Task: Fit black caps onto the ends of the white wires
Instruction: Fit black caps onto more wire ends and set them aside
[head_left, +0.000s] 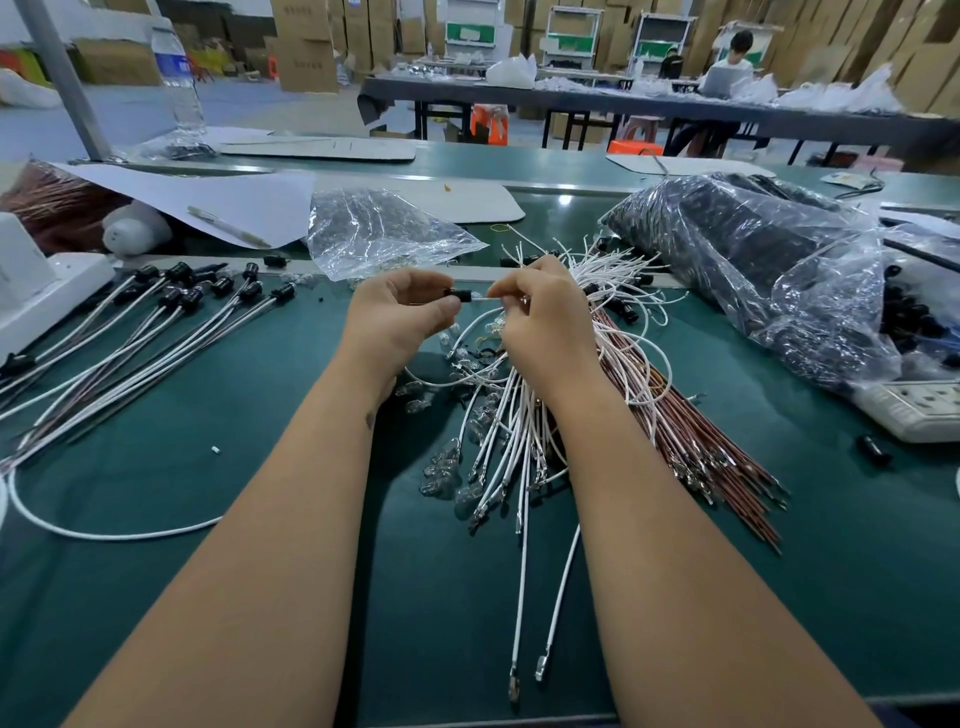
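My left hand (395, 317) pinches a small black cap (460, 296) between thumb and fingers above the green table. My right hand (545, 322) pinches the end of a white wire (485, 299), and the wire's tip sits at the cap's mouth. Under both hands lies a loose pile of white wires (511, 431) with metal terminals, mixed with small clear bulbs. To the left lie several white wires fitted with black caps (182, 306), laid side by side.
A clear bag full of black caps (753, 260) sits at the right, and a flatter clear bag (374, 234) at the middle back. Red-brown wires (701, 441) lie right of the pile. A power strip (914, 410) is far right, a white device (31, 291) far left.
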